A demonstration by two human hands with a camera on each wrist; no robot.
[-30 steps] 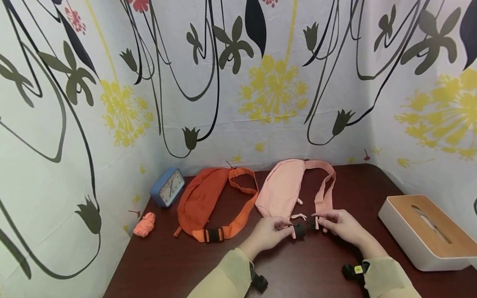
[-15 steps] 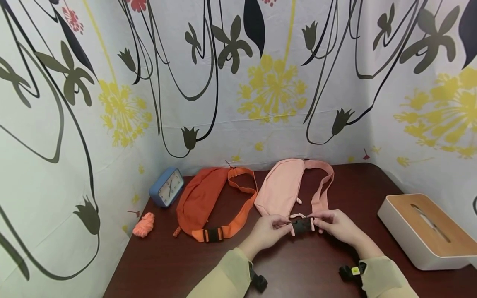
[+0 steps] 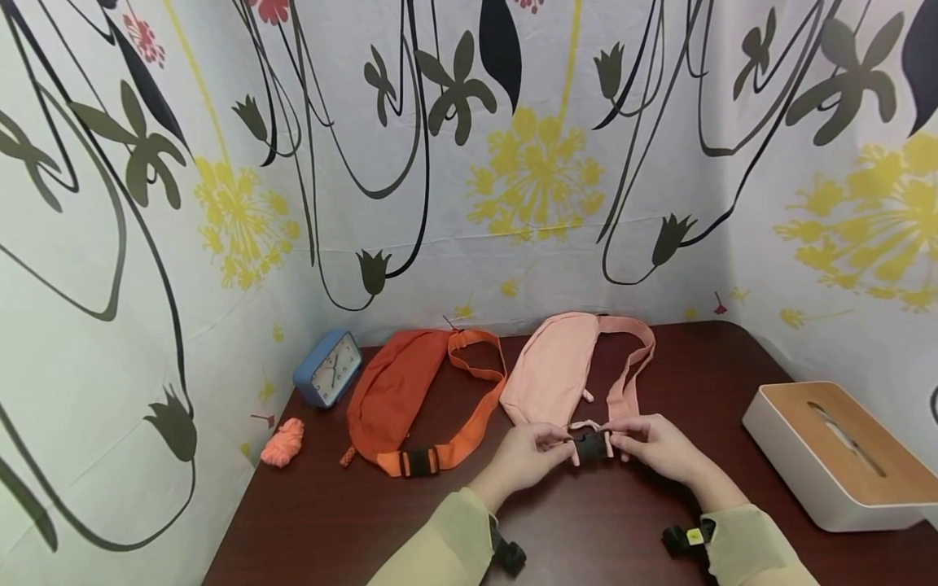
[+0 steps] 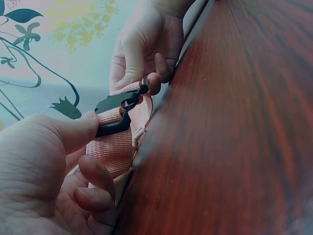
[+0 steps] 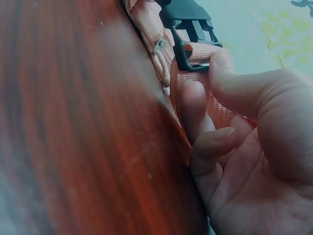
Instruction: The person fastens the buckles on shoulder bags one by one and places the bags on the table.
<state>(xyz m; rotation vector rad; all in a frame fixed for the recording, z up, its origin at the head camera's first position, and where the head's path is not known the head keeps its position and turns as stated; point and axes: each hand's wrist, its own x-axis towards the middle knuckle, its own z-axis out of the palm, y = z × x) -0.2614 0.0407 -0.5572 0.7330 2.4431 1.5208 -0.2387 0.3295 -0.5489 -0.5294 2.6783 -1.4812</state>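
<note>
Head view: both hands, left hand (image 3: pixel 523 457) and right hand (image 3: pixel 655 446), pinch the black buckle (image 3: pixel 590 445) of the pink bag (image 3: pixel 551 373); its halves, apart a second ago, now meet, probably fastened.

Black plastic buckle (image 3: pixel 590 445), smooth w/ slight sheen; pink woven-cloth strap (image 5: pixel 203 93), coarse ribbed webbing, matt. Pink cloth waist bag (image 3: pixel 551 370) and orange cloth waist bag (image 3: pixel 396 382): soft matt fabric. Dark red-brown wooden table (image 3: pixel 366 521): polished, grain visible, semi-gloss; white tissue box w/ light wood lid (image 3: pixel 843 452), smooth matt.
</note>
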